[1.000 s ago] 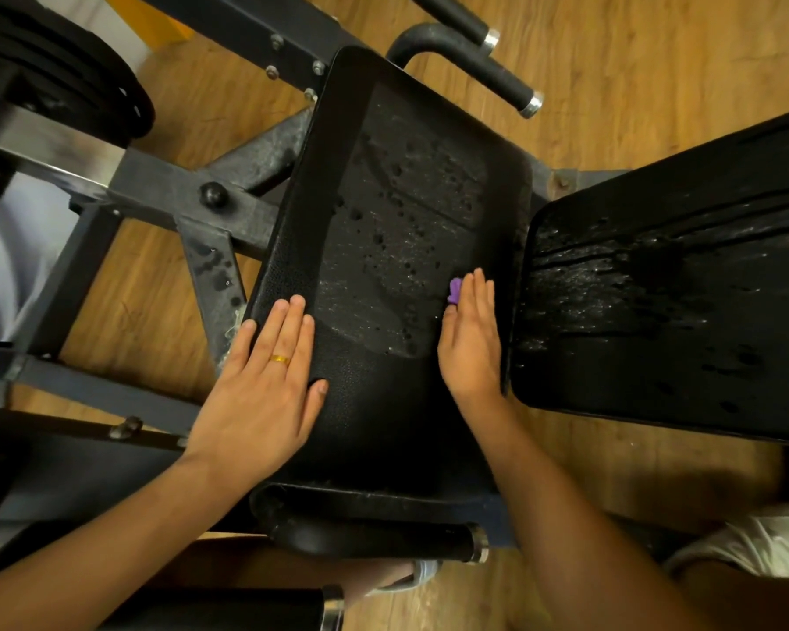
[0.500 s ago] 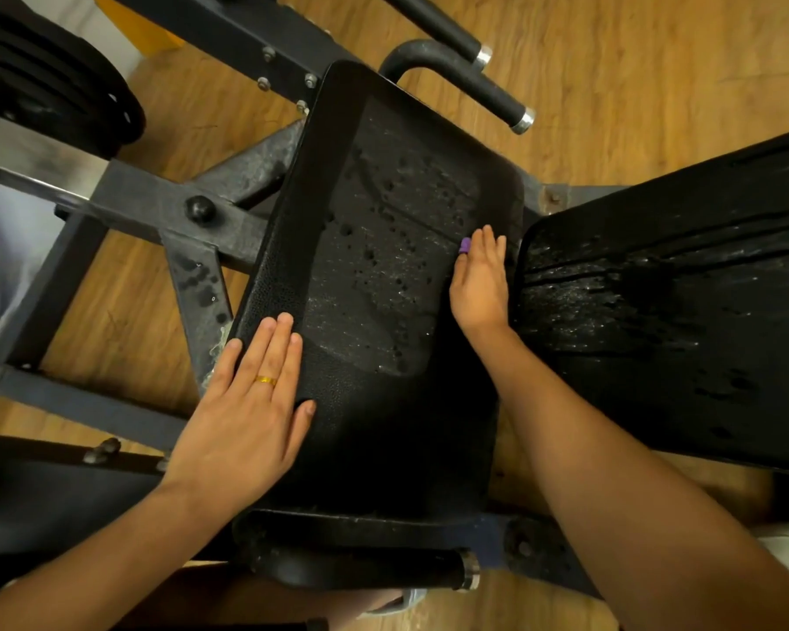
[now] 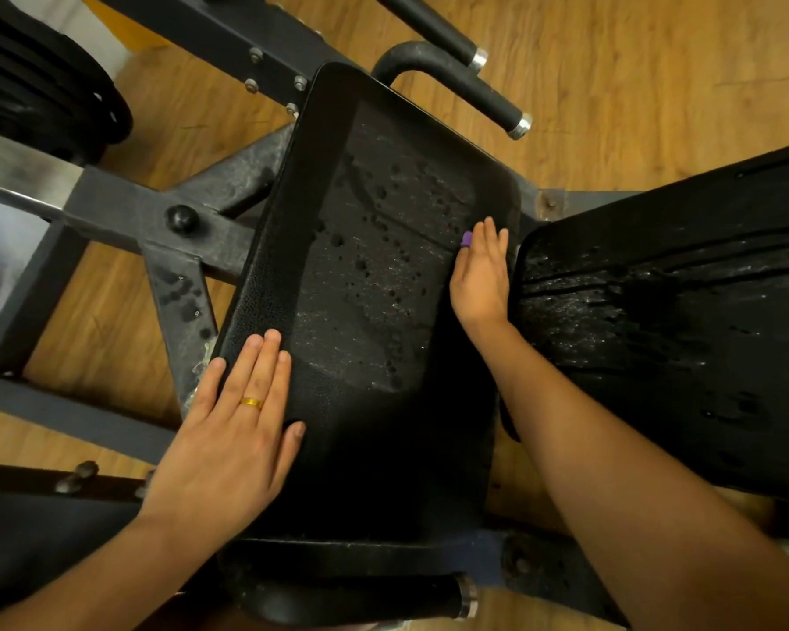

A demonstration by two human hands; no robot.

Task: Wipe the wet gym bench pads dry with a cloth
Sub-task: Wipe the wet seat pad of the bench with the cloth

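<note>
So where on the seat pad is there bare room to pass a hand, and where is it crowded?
Free: the wet middle of the seat pad, between the left hand and the right hand, and its far end up to the curved handle. Crowded: the right edge, where the right hand lies beside the narrow gap to the second pad.

The middle of the black textured padded surface (image 3: 374,275) lies open to you, between your left hand (image 3: 233,430), flat on its near left corner, and your right hand (image 3: 481,275), flat along its right edge. Just past your right fingers (image 3: 490,241), only a narrow gap separates it from the second black wet pad (image 3: 657,321). A curved black handle with a chrome cap (image 3: 456,79) stands just behind the far rim. The grey steel frame (image 3: 124,211) crowds the left side, and a black bar with a chrome end (image 3: 361,594) blocks the near end.
</note>
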